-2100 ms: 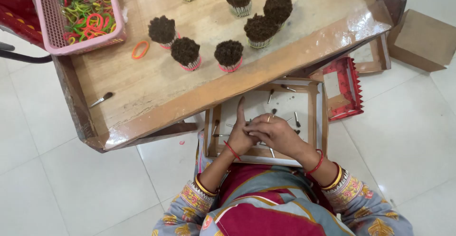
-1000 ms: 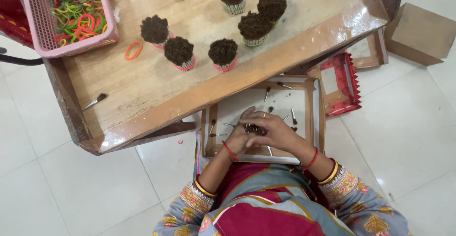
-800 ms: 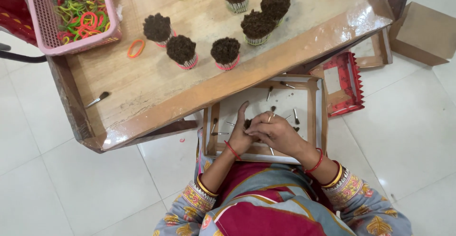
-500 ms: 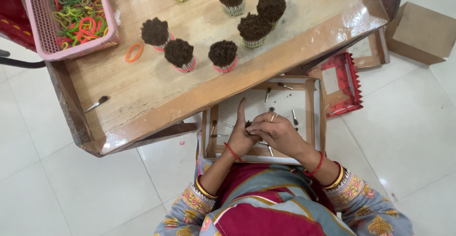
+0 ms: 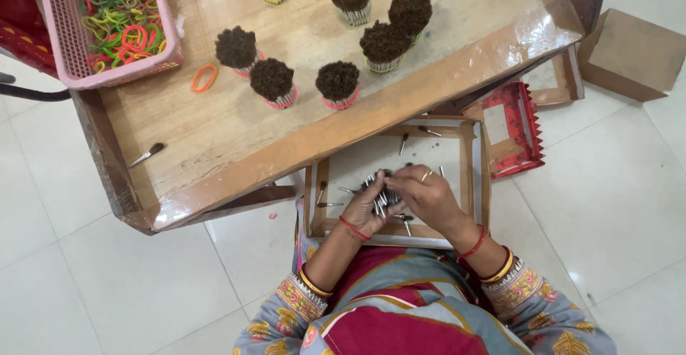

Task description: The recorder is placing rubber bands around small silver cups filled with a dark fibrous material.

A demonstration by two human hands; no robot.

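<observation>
Brushes (image 5: 380, 192) gathered in both hands, right over the wooden tray (image 5: 468, 176).

Left hand (image 5: 368, 208) cups the little bundle of dark-tipped, metal-handled brushes from below, fingers curled round it; right hand (image 5: 426, 194) closes on the same bundle from the other side, the two hands touching. A few loose brushes lie on the tray's pale floor beside them. Beyond the tray, on the wooden table (image 5: 214, 133), bound brush bundles (image 5: 338, 81) stand upright, with a pink basket of rubber bands (image 5: 107, 19) at the far corner.

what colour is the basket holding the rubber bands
Pink. The mesh basket sits at the table's top left corner in the head view, filled with multicoloured rubber bands.
</observation>
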